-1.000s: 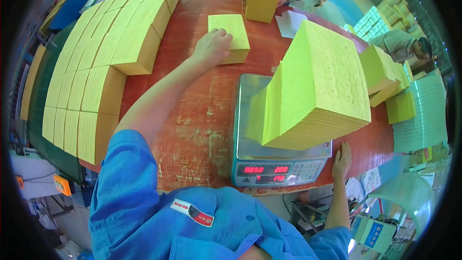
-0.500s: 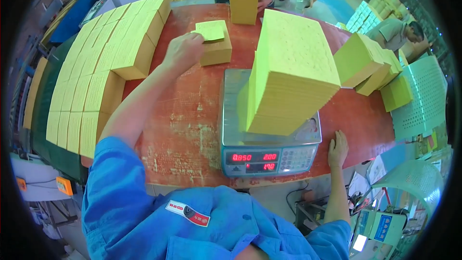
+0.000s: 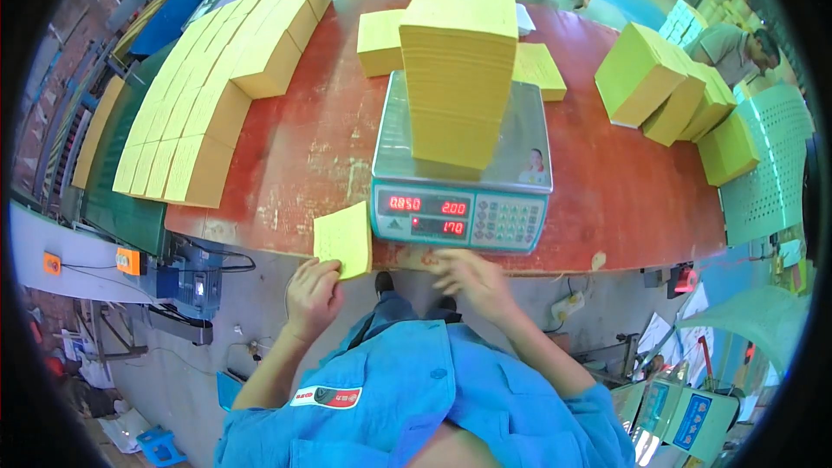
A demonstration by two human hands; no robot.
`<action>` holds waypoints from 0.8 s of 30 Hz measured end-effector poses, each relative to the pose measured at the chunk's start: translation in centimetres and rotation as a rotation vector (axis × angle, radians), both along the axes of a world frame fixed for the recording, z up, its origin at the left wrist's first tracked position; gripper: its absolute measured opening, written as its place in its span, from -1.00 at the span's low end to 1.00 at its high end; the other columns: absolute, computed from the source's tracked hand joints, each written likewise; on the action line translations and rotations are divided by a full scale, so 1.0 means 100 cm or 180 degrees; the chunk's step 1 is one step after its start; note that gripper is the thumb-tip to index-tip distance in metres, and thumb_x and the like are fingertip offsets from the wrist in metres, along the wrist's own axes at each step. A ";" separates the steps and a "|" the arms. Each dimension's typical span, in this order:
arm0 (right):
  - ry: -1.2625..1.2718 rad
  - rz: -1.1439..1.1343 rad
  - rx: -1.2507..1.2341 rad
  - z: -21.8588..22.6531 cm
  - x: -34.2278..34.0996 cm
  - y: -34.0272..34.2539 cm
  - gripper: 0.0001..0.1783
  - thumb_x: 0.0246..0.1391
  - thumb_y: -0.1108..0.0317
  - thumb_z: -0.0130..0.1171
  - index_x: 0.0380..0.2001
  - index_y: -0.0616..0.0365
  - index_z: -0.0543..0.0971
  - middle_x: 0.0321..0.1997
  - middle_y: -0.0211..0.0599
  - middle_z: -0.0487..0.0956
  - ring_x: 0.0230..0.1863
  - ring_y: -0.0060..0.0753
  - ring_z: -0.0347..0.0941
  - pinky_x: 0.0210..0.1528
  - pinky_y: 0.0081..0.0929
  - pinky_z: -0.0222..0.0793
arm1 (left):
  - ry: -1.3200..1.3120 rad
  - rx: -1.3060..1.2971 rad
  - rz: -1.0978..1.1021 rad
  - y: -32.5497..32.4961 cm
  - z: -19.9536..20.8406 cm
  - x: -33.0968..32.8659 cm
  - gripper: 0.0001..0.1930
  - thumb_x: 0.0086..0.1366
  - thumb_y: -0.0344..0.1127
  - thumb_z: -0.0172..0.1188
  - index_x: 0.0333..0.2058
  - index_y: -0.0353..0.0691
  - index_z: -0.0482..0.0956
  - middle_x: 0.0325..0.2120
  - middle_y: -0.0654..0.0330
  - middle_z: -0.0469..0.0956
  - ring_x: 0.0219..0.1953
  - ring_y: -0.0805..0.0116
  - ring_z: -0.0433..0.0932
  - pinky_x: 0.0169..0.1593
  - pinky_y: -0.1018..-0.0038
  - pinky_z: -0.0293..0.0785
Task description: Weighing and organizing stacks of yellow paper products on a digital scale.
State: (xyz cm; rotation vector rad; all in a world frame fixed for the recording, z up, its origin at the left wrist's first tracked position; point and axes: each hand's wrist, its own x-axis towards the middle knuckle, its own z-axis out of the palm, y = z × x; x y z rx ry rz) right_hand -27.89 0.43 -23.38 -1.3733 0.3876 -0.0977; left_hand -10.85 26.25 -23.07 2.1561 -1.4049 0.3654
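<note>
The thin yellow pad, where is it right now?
In the head view, the pad is left of centre at the near edge of the table, beside the scale, with the left hand at its lower end.

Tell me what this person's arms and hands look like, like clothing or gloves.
The left hand and right hand are bare, with no gloves or wristwatch visible. Both forearms are uncovered too. Plain blue sleeves cover the upper arms, matching the blue shirt; I see no markings on them.
</note>
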 end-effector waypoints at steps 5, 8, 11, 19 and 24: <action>0.0718 0.0566 0.1156 -0.020 0.055 0.053 -0.51 0.26 0.17 0.03 0.15 0.25 0.36 -0.13 -0.13 0.58 -0.31 -0.36 0.58 -0.29 -0.42 0.54 | -0.0076 0.0050 -0.0008 0.004 -0.016 -0.056 -0.78 -0.05 -0.53 0.25 -0.35 -0.28 0.50 -0.20 0.10 0.57 -0.13 0.15 0.57 0.07 0.17 0.42; 0.0539 0.0587 0.0816 -0.040 0.063 0.072 -0.59 0.20 0.38 0.03 0.10 0.30 0.38 -0.20 -0.20 0.58 -0.31 -0.46 0.55 -0.34 -0.46 0.52 | -0.0122 0.0078 0.0164 0.012 -0.021 -0.070 -0.74 -0.05 -0.53 0.27 -0.31 -0.27 0.52 -0.15 0.06 0.56 -0.05 0.13 0.54 0.11 0.15 0.37; 0.0352 0.0519 0.0375 -0.042 0.066 0.072 -0.64 0.16 0.52 -0.02 0.04 0.31 0.40 -0.34 -0.34 0.57 -0.38 -0.59 0.48 -0.46 -0.58 0.40 | -0.0116 0.0116 0.0375 0.012 -0.016 -0.074 -0.69 0.03 -0.42 0.30 -0.19 -0.27 0.54 -0.05 0.02 0.53 0.04 0.08 0.49 0.12 0.13 0.36; -0.1088 0.0320 -0.1107 0.049 0.058 0.048 -0.64 0.16 0.51 0.04 0.05 0.22 0.39 -0.43 -0.34 0.50 -0.42 -0.65 0.39 -0.33 -0.58 0.36 | 0.5394 -0.2664 0.0464 0.006 0.021 -0.024 -0.63 0.36 -0.32 0.01 0.08 -0.38 0.38 0.05 0.04 0.47 0.06 0.27 0.50 0.10 0.36 0.42; -0.1386 -0.0439 -0.1918 0.142 0.067 -0.012 -0.70 0.06 0.44 0.14 -0.11 0.27 0.48 -0.40 -0.10 0.56 -0.37 -0.32 0.54 -0.27 -0.39 0.43 | 0.4328 -0.2098 -0.0197 -0.076 0.138 0.038 -0.65 0.32 -0.37 0.06 0.02 -0.44 0.42 -0.12 0.09 0.56 -0.08 0.33 0.56 -0.01 0.41 0.50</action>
